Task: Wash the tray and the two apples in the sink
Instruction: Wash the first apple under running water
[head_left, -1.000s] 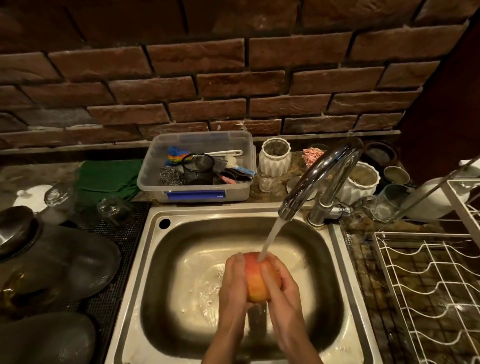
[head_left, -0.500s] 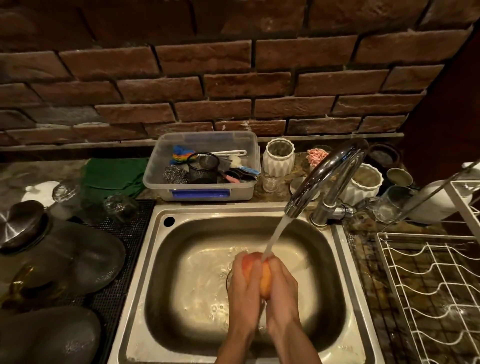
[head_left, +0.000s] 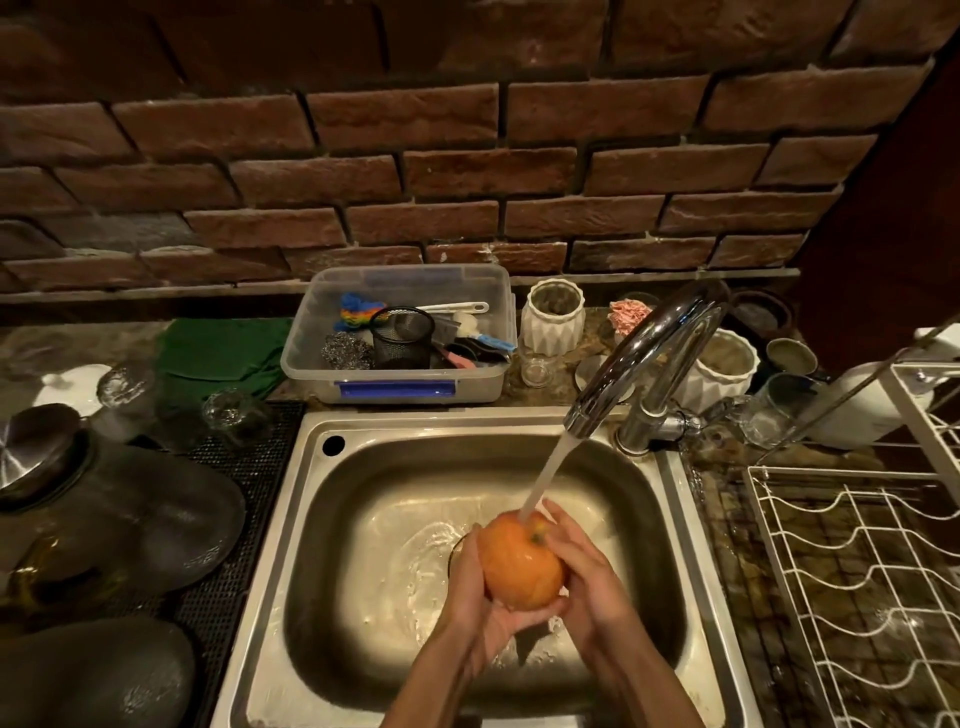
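Two bare hands hold one round orange-red apple (head_left: 521, 566) above the middle of the rectangular stainless steel sink (head_left: 311, 519), under the water stream from the curved chrome tap (head_left: 644, 353). The left hand (head_left: 475, 608) cups the fruit from below and the left side, fingers curled around it. The right hand (head_left: 589, 582) presses on its right side, thumb near the stem.

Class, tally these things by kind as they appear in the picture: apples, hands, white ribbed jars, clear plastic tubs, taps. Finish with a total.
Apple: 1
Hands (left hand, right hand): 2
White ribbed jars: 2
Clear plastic tub: 1
Tap: 1
Total: 7
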